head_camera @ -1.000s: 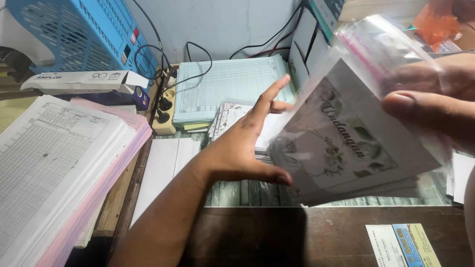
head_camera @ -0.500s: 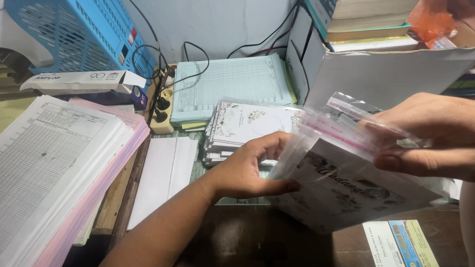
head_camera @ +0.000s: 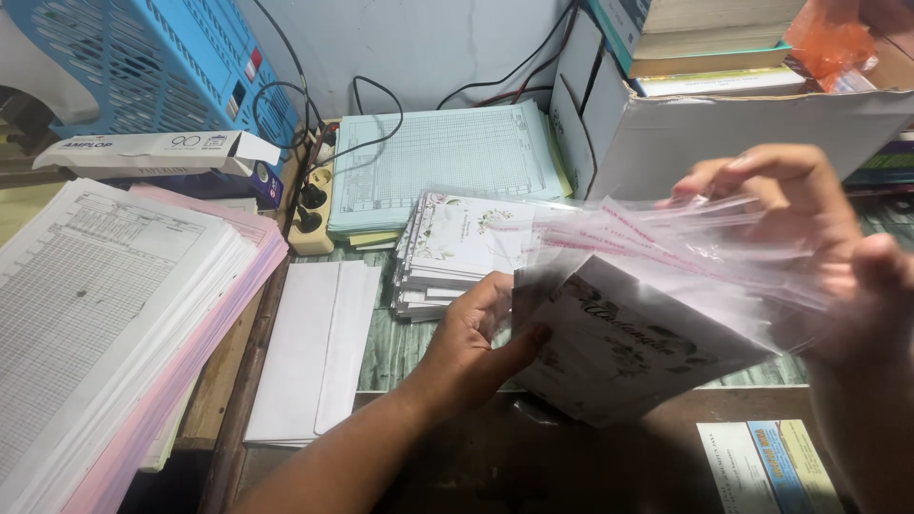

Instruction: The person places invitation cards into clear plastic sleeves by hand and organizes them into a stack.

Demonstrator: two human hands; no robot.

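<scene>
Clear plastic: thin see-through sleeves with pink sealing strips (head_camera: 666, 243), fanned and blurred, pinched at their right side by the right hand (head_camera: 819, 257); its fingers are curled closed on them
Card: white printed card with grey floral edging (head_camera: 619, 352), tilted, its lower corner over the dark wooden desk edge (head_camera: 457, 466); it sits partly inside the lowest sleeve
Left hand: the left hand (head_camera: 476, 347) grips the card's left edge, thumb on top and fingers folded beneath; closed on the card
Near edge: a small printed leaflet in blue and yellow (head_camera: 771, 466) lies at the desk's front right, just below the card
Left side: long white envelopes (head_camera: 309, 352) lie flat beside the left forearm; beyond them a thick stack of white and pink ruled forms (head_camera: 114, 324) fills the left flank
Middle: a pile of matching white floral cards (head_camera: 457, 252) rests just behind the left hand; little open room lies between them
Far: pale green ruled sheets (head_camera: 438, 167), a beige power strip with black plugs (head_camera: 309, 205), a blue plastic basket (head_camera: 143, 62) and a white cardboard box of books (head_camera: 724, 133) close off the back
</scene>
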